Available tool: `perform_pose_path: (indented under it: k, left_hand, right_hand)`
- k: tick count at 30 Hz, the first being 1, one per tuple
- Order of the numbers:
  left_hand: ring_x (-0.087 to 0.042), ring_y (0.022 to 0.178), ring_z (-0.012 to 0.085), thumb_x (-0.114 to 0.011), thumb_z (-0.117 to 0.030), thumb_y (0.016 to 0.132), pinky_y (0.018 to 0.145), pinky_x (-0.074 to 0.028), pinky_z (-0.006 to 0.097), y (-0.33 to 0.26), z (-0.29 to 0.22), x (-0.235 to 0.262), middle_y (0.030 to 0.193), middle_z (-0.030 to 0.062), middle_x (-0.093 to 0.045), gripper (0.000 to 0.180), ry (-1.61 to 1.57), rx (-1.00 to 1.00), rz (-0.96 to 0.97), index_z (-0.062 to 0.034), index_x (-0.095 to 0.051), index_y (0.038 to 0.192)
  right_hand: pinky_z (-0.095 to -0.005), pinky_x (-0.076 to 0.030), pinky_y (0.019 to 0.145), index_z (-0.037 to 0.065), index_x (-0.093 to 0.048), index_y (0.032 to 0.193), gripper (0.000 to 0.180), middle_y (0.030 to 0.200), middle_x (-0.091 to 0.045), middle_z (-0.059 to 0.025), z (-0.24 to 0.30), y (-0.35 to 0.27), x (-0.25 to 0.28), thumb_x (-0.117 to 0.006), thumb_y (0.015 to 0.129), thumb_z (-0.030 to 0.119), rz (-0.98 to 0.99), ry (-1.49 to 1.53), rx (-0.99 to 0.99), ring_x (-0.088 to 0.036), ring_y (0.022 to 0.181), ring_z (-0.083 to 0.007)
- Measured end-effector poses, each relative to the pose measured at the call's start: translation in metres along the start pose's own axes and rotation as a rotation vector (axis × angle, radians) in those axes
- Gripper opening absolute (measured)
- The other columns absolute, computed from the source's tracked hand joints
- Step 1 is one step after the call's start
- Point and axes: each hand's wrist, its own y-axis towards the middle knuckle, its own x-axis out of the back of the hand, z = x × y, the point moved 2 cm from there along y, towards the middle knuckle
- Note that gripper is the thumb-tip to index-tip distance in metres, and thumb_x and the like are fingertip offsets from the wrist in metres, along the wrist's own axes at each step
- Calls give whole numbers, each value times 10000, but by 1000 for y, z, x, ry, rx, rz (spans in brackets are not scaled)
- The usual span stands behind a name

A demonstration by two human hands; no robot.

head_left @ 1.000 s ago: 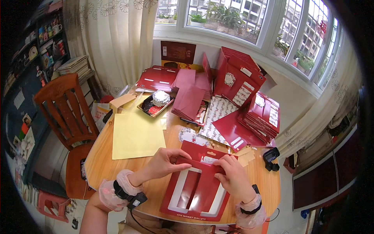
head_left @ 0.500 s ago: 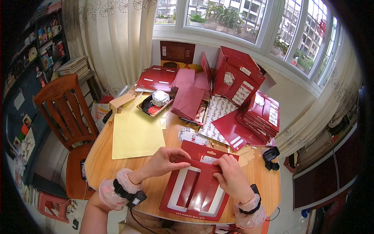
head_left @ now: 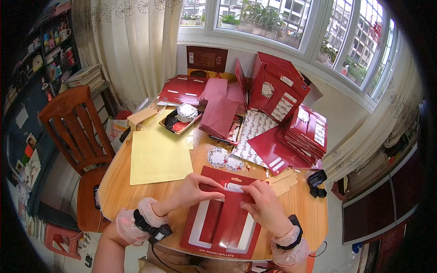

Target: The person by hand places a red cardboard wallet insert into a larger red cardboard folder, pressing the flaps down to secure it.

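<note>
A red cardboard package [head_left: 221, 223] with two long white-edged panels and a hang hole at its top lies in front of me on the table's near edge. My left hand [head_left: 193, 191] pinches a dark red folded edge across its upper part between thumb and fingers. At the other end of that edge, my right hand [head_left: 266, 202] is closed with thumb and fingertips on it. Between the hands, a small white label [head_left: 233, 187] shows just above the edge. Whether the edge belongs to the package or to a separate piece cannot be made out.
Yellow paper [head_left: 161, 157] lies to the left. Behind it stands a black tray [head_left: 168, 125] with round silvery-white pieces. Round floral cutouts [head_left: 225, 159], dark pink envelopes [head_left: 219, 118] and stacked red packages [head_left: 302, 136] sit further back. A black device [head_left: 316, 182] is at the right edge.
The package has slid slightly left, and both hands have shifted left with it. More of the white label and the floral cutouts now shows.
</note>
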Motion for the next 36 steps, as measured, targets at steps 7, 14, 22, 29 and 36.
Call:
perform_pose_path:
  k: [7,14,22,29,36]
  left_hand:
    - [-645,819,68,-825,-141,807,771,-519,226,3,-1,13,899,34,-754,202,-37,0,-46,-43,-780,978]
    - [-651,808,62,-819,-142,816,753,-527,215,3,1,14,893,41,-755,203,13,-5,-22,-25,-774,976]
    - [-659,795,62,-812,-141,825,740,-535,208,4,1,17,892,48,-753,201,23,-11,-15,-9,-770,970]
    - [-661,806,71,-814,-151,824,749,-537,215,3,5,14,898,62,-750,223,-53,63,-4,0,-763,981]
    - [-658,805,80,-826,-194,808,753,-531,231,2,0,4,898,63,-752,248,4,109,-16,-8,-769,963]
  right_hand:
    - [-416,-437,817,37,-608,1015,336,991,-541,-116,-15,-5,6,-781,735,104,-122,-10,-81,-533,955,-330]
    - [-407,-442,800,22,-621,931,246,926,-548,-118,-10,-4,8,-769,749,98,-111,23,-96,-531,919,-325]
    - [-405,-456,774,24,-625,920,238,896,-551,-113,-11,-5,6,-773,745,89,-140,99,-131,-541,881,-318]
    - [-401,-440,795,32,-629,931,235,906,-546,-111,-11,-4,0,-769,747,73,-130,76,-187,-536,918,-315]
    - [-405,-370,876,54,-660,986,192,926,-568,-79,-9,-6,6,-723,840,161,-48,169,-67,-522,949,-289]
